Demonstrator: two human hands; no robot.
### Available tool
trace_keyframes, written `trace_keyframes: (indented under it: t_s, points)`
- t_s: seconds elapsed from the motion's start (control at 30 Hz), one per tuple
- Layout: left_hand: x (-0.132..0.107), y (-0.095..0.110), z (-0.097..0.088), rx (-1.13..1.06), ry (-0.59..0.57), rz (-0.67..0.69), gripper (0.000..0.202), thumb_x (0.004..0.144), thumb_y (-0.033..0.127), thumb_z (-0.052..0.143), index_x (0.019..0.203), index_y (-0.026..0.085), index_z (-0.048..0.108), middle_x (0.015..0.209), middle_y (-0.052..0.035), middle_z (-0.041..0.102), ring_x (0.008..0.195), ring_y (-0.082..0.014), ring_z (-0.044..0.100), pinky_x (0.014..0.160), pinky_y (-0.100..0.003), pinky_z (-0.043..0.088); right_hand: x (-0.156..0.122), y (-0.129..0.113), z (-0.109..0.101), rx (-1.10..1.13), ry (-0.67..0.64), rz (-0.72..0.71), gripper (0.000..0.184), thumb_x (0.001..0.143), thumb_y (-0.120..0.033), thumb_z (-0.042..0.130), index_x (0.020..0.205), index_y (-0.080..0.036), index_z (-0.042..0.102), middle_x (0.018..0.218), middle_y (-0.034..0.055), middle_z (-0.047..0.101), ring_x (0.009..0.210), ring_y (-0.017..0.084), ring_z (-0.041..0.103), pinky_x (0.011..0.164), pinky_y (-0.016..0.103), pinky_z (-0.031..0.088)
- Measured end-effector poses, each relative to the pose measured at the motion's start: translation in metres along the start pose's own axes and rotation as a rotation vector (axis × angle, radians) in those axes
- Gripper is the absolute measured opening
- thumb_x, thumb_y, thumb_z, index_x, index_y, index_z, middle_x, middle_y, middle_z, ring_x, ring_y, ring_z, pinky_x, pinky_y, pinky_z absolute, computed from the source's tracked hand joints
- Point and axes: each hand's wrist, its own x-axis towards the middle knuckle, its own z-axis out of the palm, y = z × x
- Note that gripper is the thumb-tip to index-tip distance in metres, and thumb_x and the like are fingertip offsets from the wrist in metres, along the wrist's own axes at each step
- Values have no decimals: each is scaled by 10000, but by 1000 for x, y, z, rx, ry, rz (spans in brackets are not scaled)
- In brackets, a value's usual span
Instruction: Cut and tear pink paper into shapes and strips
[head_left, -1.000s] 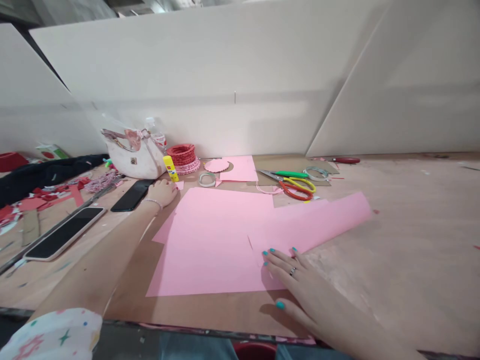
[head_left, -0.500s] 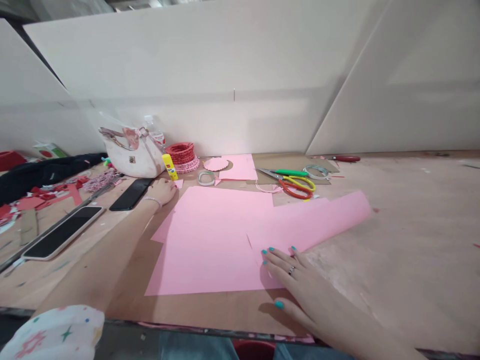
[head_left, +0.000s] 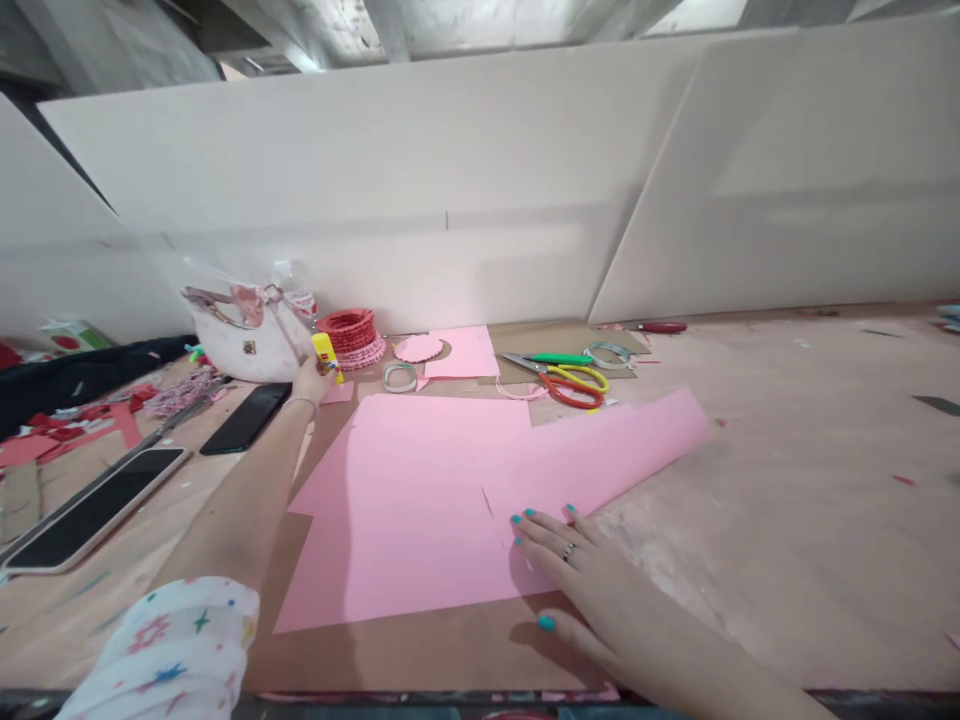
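Paper sheets [head_left: 405, 520], pink, light and springy, lie on brown cardboard [head_left: 375, 660], one curling up at its free end, easiest taken by the edge. The right hand [head_left: 592, 580] presses them flat, grip open; the left hand [head_left: 311, 382] apparently closes around a yellow glue stick [head_left: 328, 357].

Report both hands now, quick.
Left hand: closed, holding a yellow glue stick.
Right hand: open, flat on a pink paper sheet.

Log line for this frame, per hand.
left hand: gripping yellow glue stick | right hand: flat on pink paper | nearby: orange-handled scissors
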Motion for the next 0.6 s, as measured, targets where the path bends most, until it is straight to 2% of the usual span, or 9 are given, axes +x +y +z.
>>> trace_keyframes:
  t_s: [0.1,0.2,0.4,0.5,0.6]
  points:
    - [3,-2,2,-49,16,-86,281,900,296,513,1127,131,529,1062,-76,575,883,-165,593,750,-347,519,0,0,-1,4,7,-2,580,875,-548,391,1381,-267,363,1432,56,372,1320,239,309,1075,492,249]
    - [2,-6,-1,-75,35,-110,280,902,299,510,1127,134,530,1066,-76,574,889,-165,591,755,-347,517,1,0,1,6,17,-20,585,870,-545,406,1381,-263,365,1427,55,380,1314,236,322,1076,479,258]
    - [-11,-8,-7,-61,17,-84,272,891,274,522,1110,113,522,1020,-82,593,863,-166,598,747,-330,511,2,1,5,1,36,-24,614,853,-555,429,1374,-233,379,1420,84,388,1303,252,338,1070,488,265]
    - [-19,-4,-10,-27,17,-55,297,870,206,510,1137,80,473,1042,-135,594,907,-204,597,767,-315,494,2,1,5,4,34,-13,606,857,-568,411,1366,-241,389,1419,83,390,1304,255,336,1057,496,280]
    - [-28,3,-16,28,-19,5,305,865,185,472,1153,87,439,1066,-137,576,949,-220,585,800,-344,482,3,-1,2,13,26,-5,581,859,-572,403,1342,-250,424,1416,81,397,1310,252,323,1061,502,264]
